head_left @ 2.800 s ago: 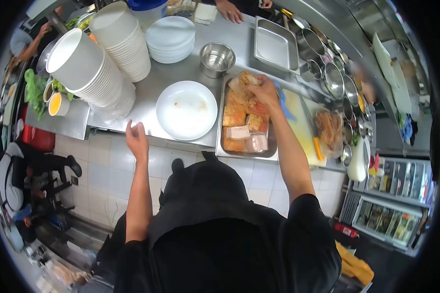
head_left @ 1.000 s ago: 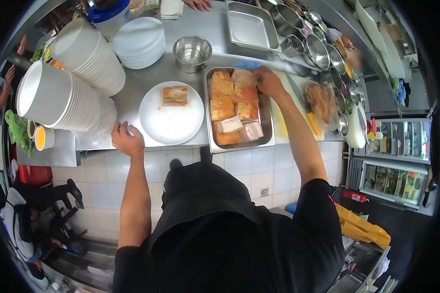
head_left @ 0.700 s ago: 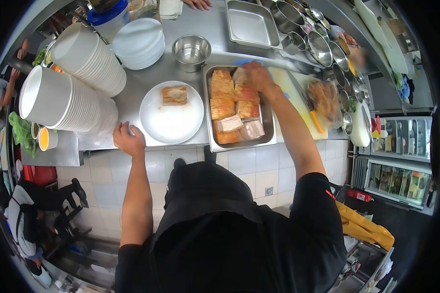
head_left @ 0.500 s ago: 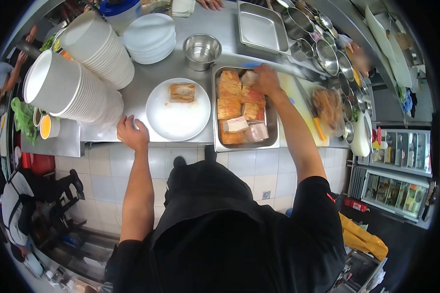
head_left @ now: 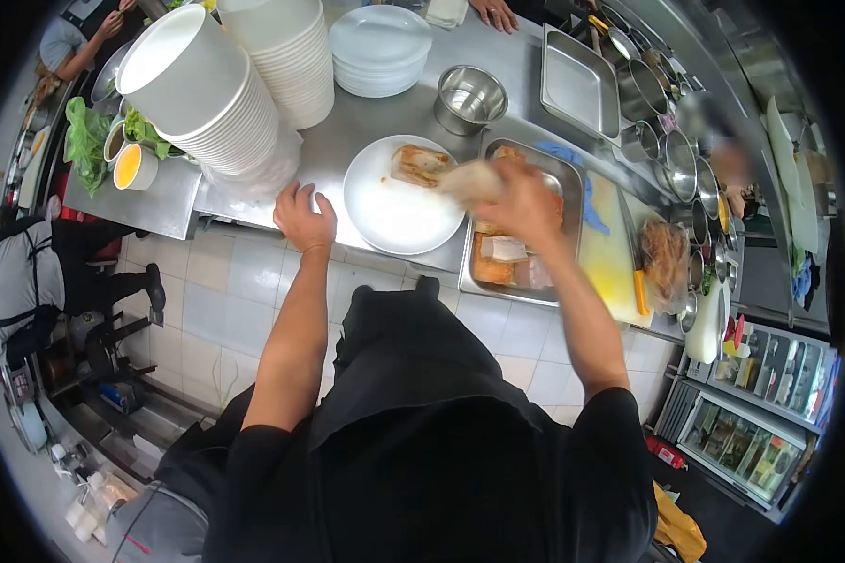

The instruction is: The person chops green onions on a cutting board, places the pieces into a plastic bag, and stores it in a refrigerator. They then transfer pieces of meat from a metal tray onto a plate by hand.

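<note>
My right hand (head_left: 528,208) is closed on a pale block of roast pork (head_left: 472,183), smeared by motion, over the gap between the steel tray and the white plate (head_left: 394,225). On that plate lies one browned piece of roast pork (head_left: 420,165). Below my right hand, the steel tray (head_left: 507,293) holds several more blocks, some golden-crusted, some with pale meat sides up; my hand and forearm cover part of them. My left hand (head_left: 305,218) rests at the counter's front edge, left of the plate, with its fingers apart and nothing in them.
Stacked white tubs (head_left: 225,113) stand left, with white plates (head_left: 380,66) and a steel bowl (head_left: 469,98) behind. Right of the tray are a cutting board (head_left: 603,258), an orange-handled knife (head_left: 641,293) and a bag of browned food (head_left: 665,258). Another person's hand (head_left: 495,13) is at the back.
My right hand has lifted a pork block from the tray's back right and carried it left toward the plate. My left hand stays at the counter edge. The view has shifted.
</note>
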The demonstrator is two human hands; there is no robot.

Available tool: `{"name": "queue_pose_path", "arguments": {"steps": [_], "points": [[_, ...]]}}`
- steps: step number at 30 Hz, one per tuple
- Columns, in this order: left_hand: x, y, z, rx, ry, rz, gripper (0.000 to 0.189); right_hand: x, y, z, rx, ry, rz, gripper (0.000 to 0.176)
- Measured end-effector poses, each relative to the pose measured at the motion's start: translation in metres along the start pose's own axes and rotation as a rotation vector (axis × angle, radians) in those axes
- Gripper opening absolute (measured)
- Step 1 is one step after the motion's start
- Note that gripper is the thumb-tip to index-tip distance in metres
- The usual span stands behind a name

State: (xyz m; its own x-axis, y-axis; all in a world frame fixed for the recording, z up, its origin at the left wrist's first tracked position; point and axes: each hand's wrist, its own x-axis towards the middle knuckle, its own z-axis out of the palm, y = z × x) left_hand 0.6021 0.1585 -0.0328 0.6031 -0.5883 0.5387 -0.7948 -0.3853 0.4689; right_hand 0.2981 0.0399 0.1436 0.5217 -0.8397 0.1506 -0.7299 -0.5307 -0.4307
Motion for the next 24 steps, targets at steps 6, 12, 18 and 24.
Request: {"name": "queue_pose_path", "arguments": {"steps": [6,12,18,24], "points": [[0.000,-0.003,0.003,-0.008,0.018,0.009,0.021,0.007,-0.038,0.088,0.021,-0.018,-0.274,0.051],[0.000,-0.004,0.005,-0.016,0.016,-0.001,0.021,0.001,-0.040,0.095,-0.065,0.110,-0.354,0.050],[0.000,-0.004,0.005,-0.008,0.018,0.026,0.020,0.003,-0.035,0.096,0.056,0.104,-0.427,0.046],[-0.001,-0.002,0.004,0.010,-0.026,0.006,0.023,0.001,-0.033,0.099,0.058,0.130,-0.385,0.050]]}}
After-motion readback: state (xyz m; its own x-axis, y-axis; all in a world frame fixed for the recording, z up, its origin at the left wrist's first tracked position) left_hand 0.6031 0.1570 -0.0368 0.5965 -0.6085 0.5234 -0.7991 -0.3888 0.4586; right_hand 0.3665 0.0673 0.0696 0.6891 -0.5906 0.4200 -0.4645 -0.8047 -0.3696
